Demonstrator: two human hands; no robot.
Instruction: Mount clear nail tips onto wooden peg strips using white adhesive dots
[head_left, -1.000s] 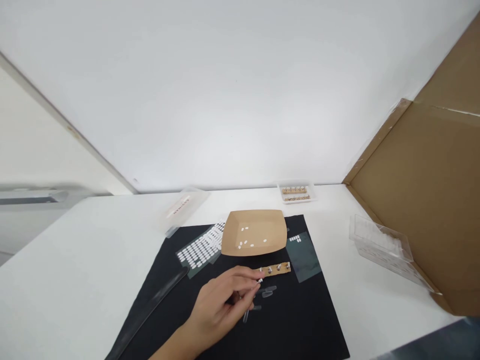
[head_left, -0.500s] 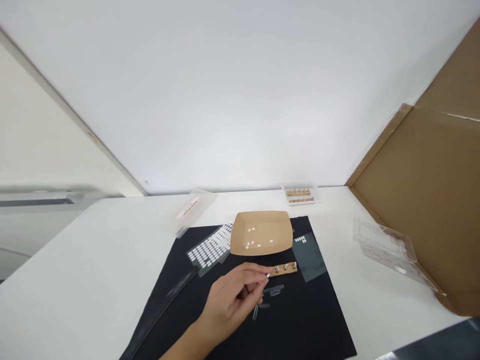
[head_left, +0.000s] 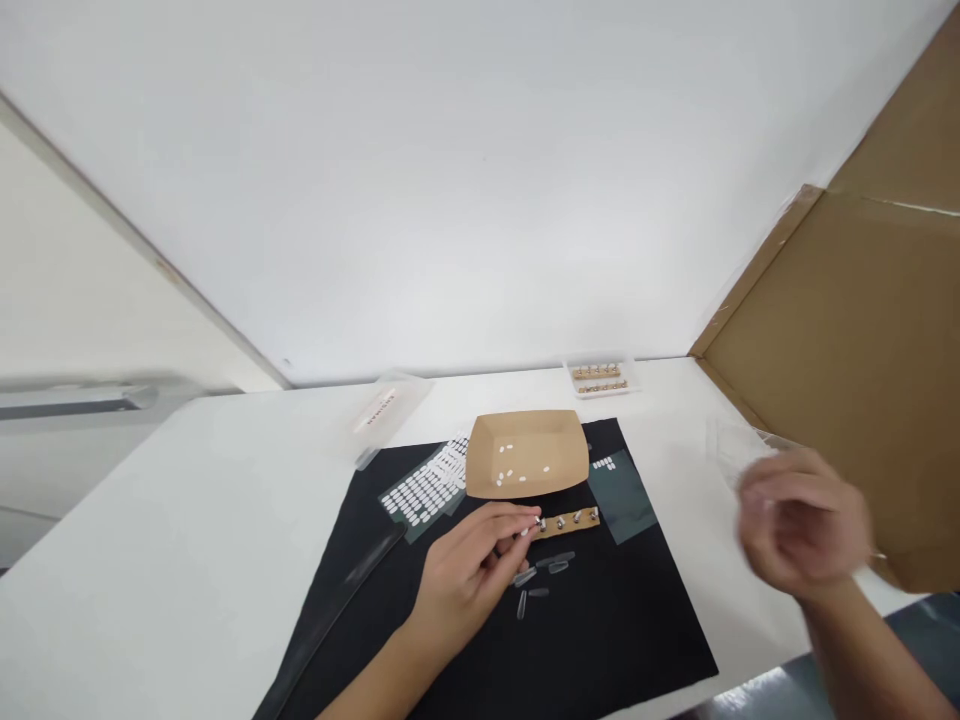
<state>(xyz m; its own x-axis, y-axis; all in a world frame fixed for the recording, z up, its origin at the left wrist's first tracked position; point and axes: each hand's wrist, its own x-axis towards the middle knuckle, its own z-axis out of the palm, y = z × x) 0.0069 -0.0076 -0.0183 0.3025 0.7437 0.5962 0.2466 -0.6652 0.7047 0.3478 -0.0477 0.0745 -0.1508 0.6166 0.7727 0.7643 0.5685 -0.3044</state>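
My left hand (head_left: 469, 565) is closed in a pinch at the left end of a short brown cardboard strip (head_left: 568, 523). Small metal pegs with white tabs on top stand along this strip; one is right by my fingertips. Over the right of the table, my right hand (head_left: 802, 520) is smeared by motion with its fingers curled, so its grip is unclear. Several clear false nail tips (head_left: 559, 567) lie loose below the strip. Behind it, a brown paper tray (head_left: 551, 445) holds several small white oval tabs.
On the black mat (head_left: 577, 650) lie a sheet of white oval tabs (head_left: 424, 490) and a dark green sheet (head_left: 626, 510). A plastic box (head_left: 634, 375) with more pegged strips stands at the back. A clear case (head_left: 724, 450) is partly behind my right hand, beside cardboard (head_left: 847, 380).
My right hand has come into view from the right. My left hand keeps its pinch at the strip's left end. The view has shifted slightly.
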